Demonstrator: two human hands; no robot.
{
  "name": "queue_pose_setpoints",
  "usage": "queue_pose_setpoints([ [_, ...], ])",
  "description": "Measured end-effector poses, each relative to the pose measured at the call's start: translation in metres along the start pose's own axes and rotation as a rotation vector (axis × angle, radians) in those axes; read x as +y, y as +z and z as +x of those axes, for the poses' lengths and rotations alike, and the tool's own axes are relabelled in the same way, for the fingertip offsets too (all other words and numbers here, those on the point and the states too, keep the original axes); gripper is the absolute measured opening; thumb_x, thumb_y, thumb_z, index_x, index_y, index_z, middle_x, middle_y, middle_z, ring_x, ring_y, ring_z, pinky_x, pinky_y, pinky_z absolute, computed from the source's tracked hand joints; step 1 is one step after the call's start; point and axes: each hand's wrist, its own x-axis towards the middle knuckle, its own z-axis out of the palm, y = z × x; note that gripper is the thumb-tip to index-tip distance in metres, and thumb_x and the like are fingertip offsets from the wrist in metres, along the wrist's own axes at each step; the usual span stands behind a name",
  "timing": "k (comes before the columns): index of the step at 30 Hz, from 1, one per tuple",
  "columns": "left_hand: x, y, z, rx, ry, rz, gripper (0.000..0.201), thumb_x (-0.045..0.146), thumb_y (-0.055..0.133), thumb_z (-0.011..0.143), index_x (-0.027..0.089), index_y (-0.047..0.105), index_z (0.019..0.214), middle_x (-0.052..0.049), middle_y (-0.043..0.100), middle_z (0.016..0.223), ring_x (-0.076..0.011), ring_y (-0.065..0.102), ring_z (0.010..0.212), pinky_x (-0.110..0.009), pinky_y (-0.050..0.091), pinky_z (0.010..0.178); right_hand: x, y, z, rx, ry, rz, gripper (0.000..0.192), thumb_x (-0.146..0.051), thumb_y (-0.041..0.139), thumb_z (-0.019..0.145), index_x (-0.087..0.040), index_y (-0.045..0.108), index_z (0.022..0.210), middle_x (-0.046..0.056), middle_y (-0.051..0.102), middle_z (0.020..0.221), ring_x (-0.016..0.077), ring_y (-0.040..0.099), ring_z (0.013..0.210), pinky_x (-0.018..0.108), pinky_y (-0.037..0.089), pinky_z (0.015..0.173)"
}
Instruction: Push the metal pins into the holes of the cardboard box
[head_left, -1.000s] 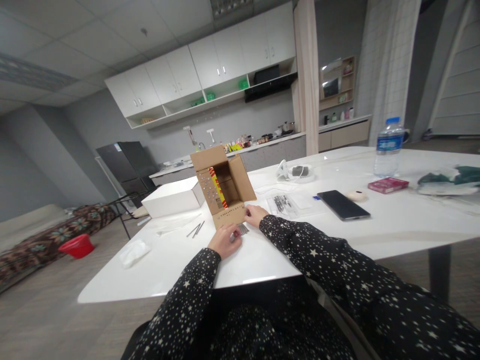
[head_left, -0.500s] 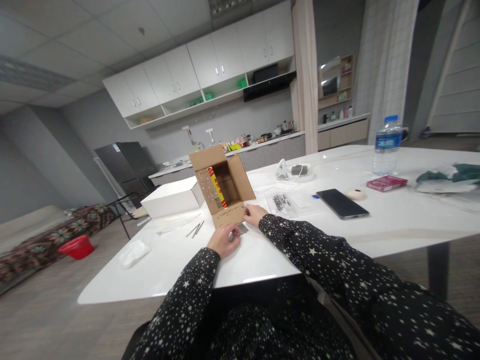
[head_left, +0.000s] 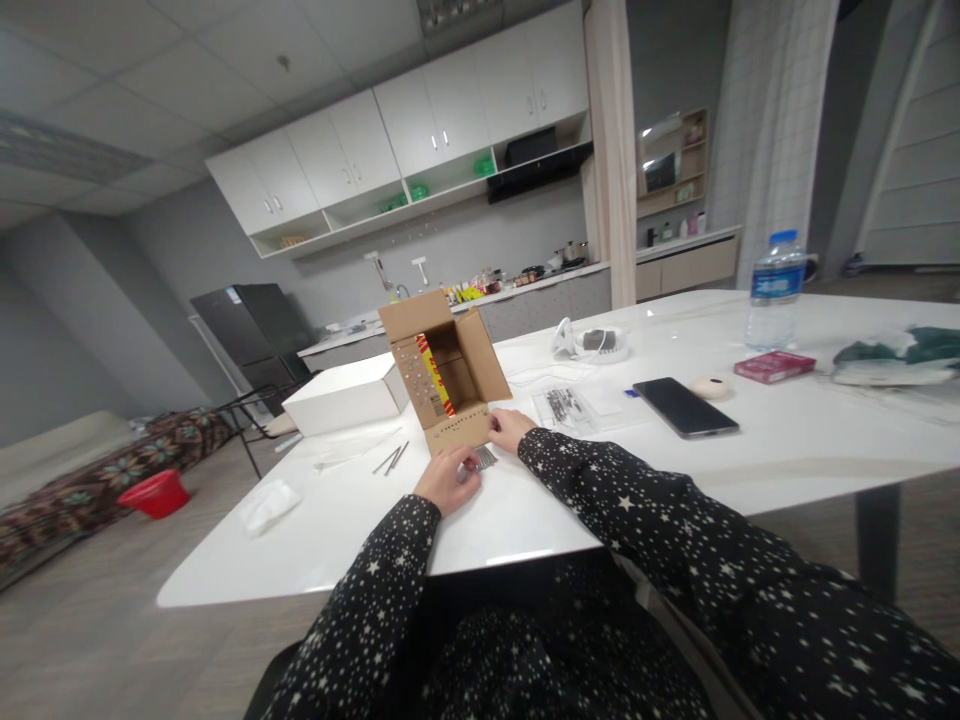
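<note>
An open brown cardboard box (head_left: pixel 442 375) lies on its side on the white table (head_left: pixel 525 500), with rows of small holes in its near flap. My left hand (head_left: pixel 446 478) is curled beside a small bunch of metal nails (head_left: pixel 485 457) lying in front of the box, its fingers closed on them. My right hand (head_left: pixel 510 428) rests against the box's near flap at its right corner, fingertips pinched at the flap. Two loose nails (head_left: pixel 392 459) lie on the table to the left of the box.
A white box (head_left: pixel 345 395) stands left of the cardboard box and a crumpled tissue (head_left: pixel 266 503) lies near the left edge. To the right are a clear bag of nails (head_left: pixel 564 406), a black phone (head_left: pixel 684 407), a red pack (head_left: pixel 774 366), a water bottle (head_left: pixel 772 290) and a charger (head_left: pixel 592 343).
</note>
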Motion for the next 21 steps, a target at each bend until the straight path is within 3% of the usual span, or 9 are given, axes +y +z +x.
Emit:
queue_pose_setpoints([
  [21,-0.0006,-0.001,-0.0003,0.004,-0.005,-0.02,0.014,0.012,0.055,0.069,0.019,0.059,0.08,-0.003,0.063,0.08,-0.0157,0.058,0.079,-0.029,0.046,0.077,-0.0024,-0.0018,-0.0008,-0.026,0.021,-0.003,0.014,-0.024,0.053,0.078,-0.02,0.061,0.088,0.004,0.067,0.088,0.0167,0.06,0.081,0.024,0.038,0.068],
])
